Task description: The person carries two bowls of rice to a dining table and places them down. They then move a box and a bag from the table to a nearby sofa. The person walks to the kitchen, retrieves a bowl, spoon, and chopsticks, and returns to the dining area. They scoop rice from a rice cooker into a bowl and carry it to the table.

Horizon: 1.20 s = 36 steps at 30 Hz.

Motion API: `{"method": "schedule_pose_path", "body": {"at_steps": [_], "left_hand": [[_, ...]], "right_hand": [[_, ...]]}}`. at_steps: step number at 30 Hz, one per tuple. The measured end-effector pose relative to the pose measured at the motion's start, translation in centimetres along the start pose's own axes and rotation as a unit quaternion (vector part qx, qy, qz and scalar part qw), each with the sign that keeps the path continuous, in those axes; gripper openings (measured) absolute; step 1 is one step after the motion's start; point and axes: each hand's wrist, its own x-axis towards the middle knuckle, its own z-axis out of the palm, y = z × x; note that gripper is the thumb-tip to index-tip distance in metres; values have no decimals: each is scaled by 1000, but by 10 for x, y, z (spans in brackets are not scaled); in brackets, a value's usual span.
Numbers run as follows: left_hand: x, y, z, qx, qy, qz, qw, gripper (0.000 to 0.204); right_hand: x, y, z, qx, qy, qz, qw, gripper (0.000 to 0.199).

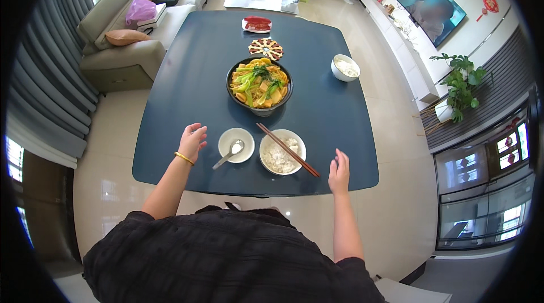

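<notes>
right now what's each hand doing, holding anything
left hand: open, empty, on the table beside the small dish
right hand: open, empty, at the table edge right of the rice bowl

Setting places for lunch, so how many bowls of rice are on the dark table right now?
2. One bowl of rice sits near the table edge between both hands, with chopsticks laid across it; the other rice bowl is farther off, right of the big dish.
</notes>
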Motion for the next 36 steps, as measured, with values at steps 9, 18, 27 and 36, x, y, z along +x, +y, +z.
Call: {"method": "schedule_pose_path", "body": {"at_steps": [9,18,27,36], "left_hand": [[-19,-14,-24,-58,77,-6,995,35],[-56,-24,-9,-127,224,-9,966,36],[-88,-29,1,-152,290,0,945,39],[-65,-1,29,-126,206,30,970,37]], "right_hand": [[196,62,87,-112,-147,-134,974,36],[350,81,252,-230,-279,-193,912,45],[382,50,299,-269,-412,-232,839,56],[317,106,217,-255,-280,-231,896,52]]}}
